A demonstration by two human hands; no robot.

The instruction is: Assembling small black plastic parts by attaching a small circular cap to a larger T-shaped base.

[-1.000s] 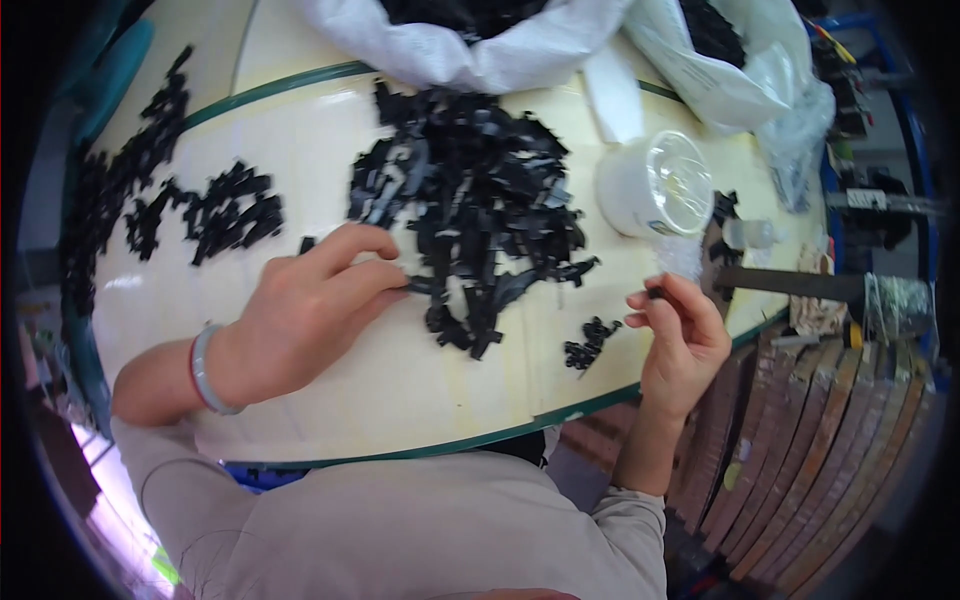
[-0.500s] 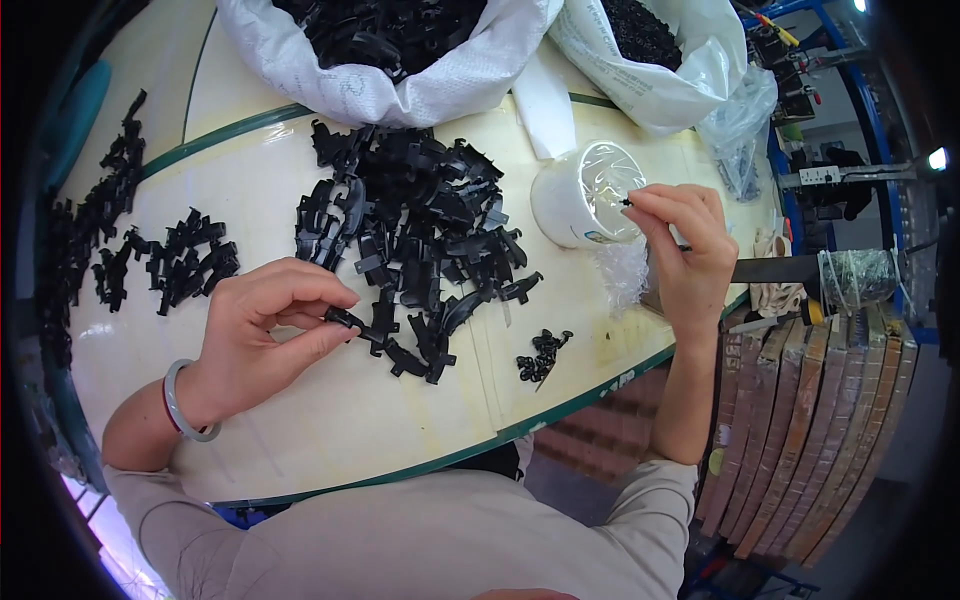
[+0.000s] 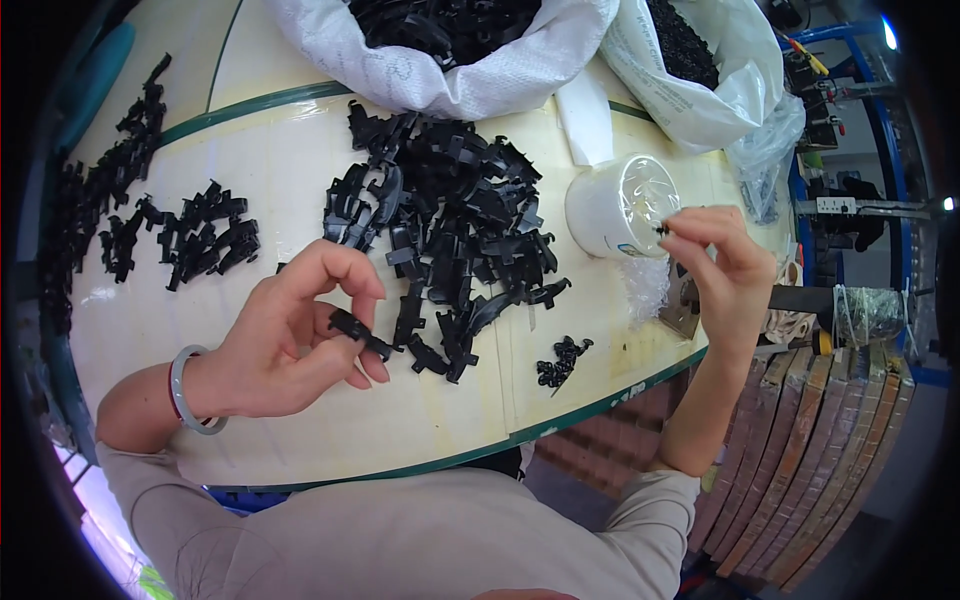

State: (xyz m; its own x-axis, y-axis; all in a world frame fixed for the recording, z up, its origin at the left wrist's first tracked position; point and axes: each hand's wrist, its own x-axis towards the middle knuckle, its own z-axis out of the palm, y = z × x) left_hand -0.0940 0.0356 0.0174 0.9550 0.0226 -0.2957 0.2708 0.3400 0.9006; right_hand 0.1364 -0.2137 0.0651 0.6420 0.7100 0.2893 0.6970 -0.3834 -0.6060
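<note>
Between the thumb and fingers of my left hand (image 3: 305,335) is a black plastic clip-like part (image 3: 360,334), held above the table left of a large pile of similar black parts (image 3: 460,220). My right hand (image 3: 725,265) pinches a tiny black piece (image 3: 662,230) at the fingertips, beside a white tub (image 3: 600,208) lined with clear film. What lies inside the tub is hard to make out. A small cluster of little black pieces (image 3: 562,362) lies near the table's front edge, between my hands.
A white woven sack (image 3: 440,88) full of black parts stands at the back, and a second sack (image 3: 740,115) holds small black pieces. More black parts (image 3: 208,235) lie at the left. Flat stacked boards (image 3: 800,460) lean right of the table (image 3: 330,450).
My left hand has lifted the black part from the pile's edge and turned it. My right hand still pinches the tiny piece. The whole view has shifted slightly.
</note>
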